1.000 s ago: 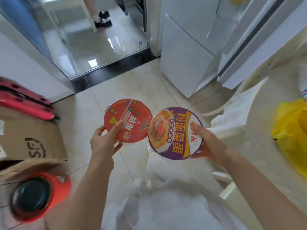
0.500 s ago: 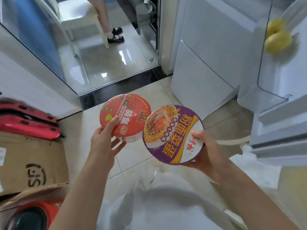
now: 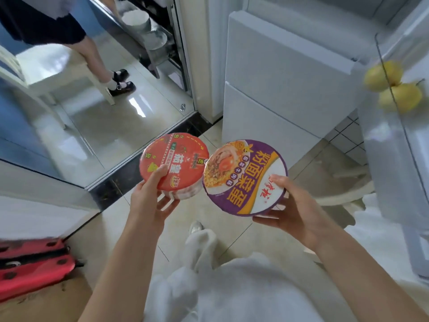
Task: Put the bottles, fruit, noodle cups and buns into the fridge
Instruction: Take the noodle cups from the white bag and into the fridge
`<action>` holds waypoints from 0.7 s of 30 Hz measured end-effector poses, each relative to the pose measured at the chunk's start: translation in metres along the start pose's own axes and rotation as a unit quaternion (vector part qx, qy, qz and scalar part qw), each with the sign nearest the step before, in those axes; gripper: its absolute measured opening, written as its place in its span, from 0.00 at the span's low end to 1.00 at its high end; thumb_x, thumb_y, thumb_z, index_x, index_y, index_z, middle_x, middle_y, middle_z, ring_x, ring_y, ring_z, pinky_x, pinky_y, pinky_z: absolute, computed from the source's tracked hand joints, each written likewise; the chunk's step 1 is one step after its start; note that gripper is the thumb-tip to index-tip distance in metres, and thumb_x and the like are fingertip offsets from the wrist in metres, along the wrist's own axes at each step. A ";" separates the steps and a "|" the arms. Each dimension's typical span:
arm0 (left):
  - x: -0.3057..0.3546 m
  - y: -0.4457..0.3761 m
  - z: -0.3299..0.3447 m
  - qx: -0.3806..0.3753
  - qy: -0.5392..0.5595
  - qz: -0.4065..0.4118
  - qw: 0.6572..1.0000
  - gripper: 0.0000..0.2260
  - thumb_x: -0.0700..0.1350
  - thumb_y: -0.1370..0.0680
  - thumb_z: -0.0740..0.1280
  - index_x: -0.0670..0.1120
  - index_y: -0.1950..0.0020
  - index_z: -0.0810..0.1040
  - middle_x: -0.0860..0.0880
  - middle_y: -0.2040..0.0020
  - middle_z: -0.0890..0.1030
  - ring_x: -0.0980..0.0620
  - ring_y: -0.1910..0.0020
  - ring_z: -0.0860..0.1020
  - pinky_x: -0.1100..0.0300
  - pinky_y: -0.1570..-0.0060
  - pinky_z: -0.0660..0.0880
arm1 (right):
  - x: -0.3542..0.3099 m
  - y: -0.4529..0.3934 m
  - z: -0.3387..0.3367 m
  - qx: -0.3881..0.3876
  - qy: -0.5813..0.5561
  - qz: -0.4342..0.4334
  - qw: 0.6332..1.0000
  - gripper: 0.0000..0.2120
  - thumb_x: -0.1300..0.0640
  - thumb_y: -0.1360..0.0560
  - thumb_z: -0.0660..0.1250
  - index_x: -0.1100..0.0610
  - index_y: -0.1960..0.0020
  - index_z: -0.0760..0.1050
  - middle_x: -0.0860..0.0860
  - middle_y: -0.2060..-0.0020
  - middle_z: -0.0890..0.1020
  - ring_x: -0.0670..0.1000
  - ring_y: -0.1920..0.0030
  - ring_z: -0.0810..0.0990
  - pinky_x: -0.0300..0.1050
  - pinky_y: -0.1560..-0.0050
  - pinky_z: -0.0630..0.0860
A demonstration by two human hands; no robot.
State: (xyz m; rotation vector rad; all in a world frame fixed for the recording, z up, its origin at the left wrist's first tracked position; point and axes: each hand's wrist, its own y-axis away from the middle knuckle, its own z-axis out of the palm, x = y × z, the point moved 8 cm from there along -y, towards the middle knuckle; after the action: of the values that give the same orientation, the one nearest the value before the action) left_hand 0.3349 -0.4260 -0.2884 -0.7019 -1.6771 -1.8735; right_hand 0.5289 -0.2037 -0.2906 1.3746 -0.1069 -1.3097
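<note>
L hand (image 3: 148,203) grips red noodle cup (image 3: 174,164), thumb on lid, fingers curled under; lid tilted up toward camera. R hand (image 3: 293,210) grips purple noodle cup (image 3: 245,176) same way, lid text running 12-to-6. Cups side by side, rims touching. Fridge (image 3: 278,77) at 1 o'clock; two yellow fruits (image 3: 392,87) at 2 o'clock, behind a clear shelf edge.

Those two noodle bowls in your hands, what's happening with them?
A person is carrying two sealed noodle cups toward an open fridge. The left hand grips the red noodle cup, thumb on its lid; the right hand holds the purple noodle cup from beneath. Neither cup is in the fridge yet. Two yellow fruits already sit behind the clear fridge door shelf on the right. Someone else stands by a white chair in the background.
</note>
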 end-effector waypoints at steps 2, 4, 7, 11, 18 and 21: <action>0.035 -0.025 0.014 -0.036 -0.027 0.005 0.999 0.21 0.52 0.31 0.76 0.49 0.42 0.74 0.47 0.46 0.82 0.47 0.50 0.82 0.55 0.61 0.80 | -0.013 -0.016 0.018 0.021 -0.040 -0.008 0.999 0.33 0.43 0.43 0.79 0.56 0.42 0.78 0.62 0.48 0.82 0.61 0.52 0.85 0.57 0.53 0.81; 0.056 -0.038 0.023 -0.049 -0.044 0.018 0.998 0.22 0.51 0.31 0.77 0.49 0.41 0.74 0.47 0.46 0.82 0.47 0.50 0.83 0.54 0.59 0.80 | -0.023 -0.019 0.032 0.025 -0.073 -0.023 0.997 0.28 0.44 0.41 0.79 0.57 0.45 0.80 0.60 0.53 0.83 0.60 0.54 0.84 0.58 0.53 0.80; 0.097 -0.068 0.053 -0.107 -0.068 0.018 0.992 0.21 0.51 0.32 0.77 0.51 0.42 0.75 0.47 0.45 0.83 0.47 0.48 0.83 0.53 0.53 0.80 | -0.042 -0.036 0.053 0.048 -0.152 -0.052 0.986 0.17 0.45 0.36 0.76 0.56 0.53 0.84 0.57 0.60 0.84 0.57 0.55 0.82 0.59 0.53 0.80; 0.133 -0.093 0.104 -0.143 -0.084 0.016 0.986 0.21 0.49 0.33 0.78 0.50 0.43 0.75 0.46 0.47 0.83 0.46 0.49 0.83 0.51 0.51 0.80 | -0.077 -0.047 0.064 0.087 -0.220 -0.088 0.967 0.17 0.48 0.33 0.75 0.57 0.51 0.82 0.56 0.58 0.82 0.58 0.51 0.77 0.59 0.54 0.79; 0.187 -0.113 0.225 -0.232 -0.110 0.022 0.966 0.18 0.50 0.32 0.77 0.52 0.46 0.75 0.49 0.52 0.84 0.50 0.53 0.84 0.54 0.55 0.80 | -0.177 -0.068 0.055 0.107 -0.276 -0.192 0.936 0.18 0.48 0.33 0.74 0.57 0.48 0.81 0.59 0.51 0.80 0.59 0.49 0.77 0.61 0.52 0.80; 0.214 -0.118 0.279 -0.265 -0.113 0.042 0.957 0.15 0.50 0.31 0.76 0.53 0.48 0.76 0.51 0.55 0.85 0.52 0.54 0.84 0.54 0.55 0.80 | -0.223 -0.080 0.043 0.115 -0.260 -0.224 0.932 0.19 0.46 0.32 0.74 0.57 0.46 0.81 0.58 0.54 0.81 0.56 0.58 0.82 0.61 0.52 0.80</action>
State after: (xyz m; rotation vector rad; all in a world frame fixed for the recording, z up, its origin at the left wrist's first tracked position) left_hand 0.1071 -0.1460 -0.2001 -1.2175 -1.2362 -2.2699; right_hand 0.3684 -0.0483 -0.2010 1.2522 -0.3287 -2.0870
